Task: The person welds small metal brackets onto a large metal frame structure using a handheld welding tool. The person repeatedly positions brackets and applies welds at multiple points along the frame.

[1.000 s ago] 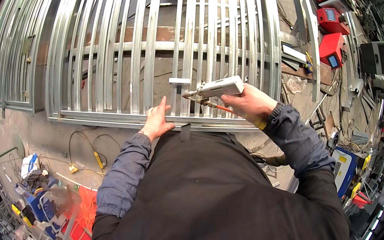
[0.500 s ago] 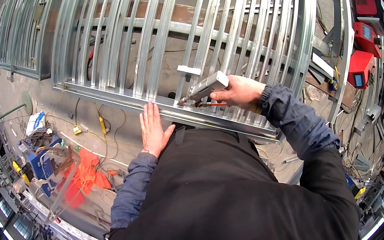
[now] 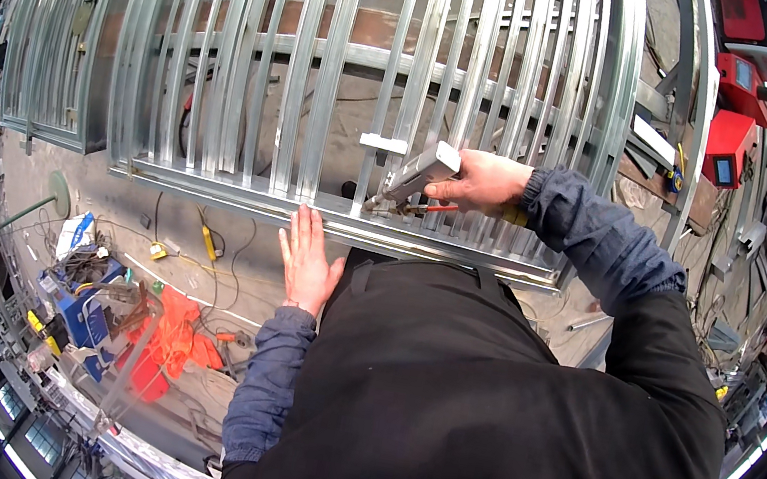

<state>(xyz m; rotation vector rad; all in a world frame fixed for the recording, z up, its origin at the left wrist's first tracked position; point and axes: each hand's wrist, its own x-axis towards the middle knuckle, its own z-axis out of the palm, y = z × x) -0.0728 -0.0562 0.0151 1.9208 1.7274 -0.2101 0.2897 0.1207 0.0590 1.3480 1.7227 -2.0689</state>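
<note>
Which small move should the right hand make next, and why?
Perhaps the right hand should gently settle the grey tool against the metal rail: the tip points down there, contact unclear, while the left hand rests at the rail's near edge.

Barred frame [image 3: 229, 192] before the person [image 3: 497, 411], second frame [image 3: 105, 71] to its left, machines [image 3: 727, 148] to its right

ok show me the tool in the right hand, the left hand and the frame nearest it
Tool [image 3: 414, 176]: head view, on its grey body.
Left hand [image 3: 309, 263]: head view, on its back.
Frame [image 3: 229, 190]: head view, on its near rail.
</note>
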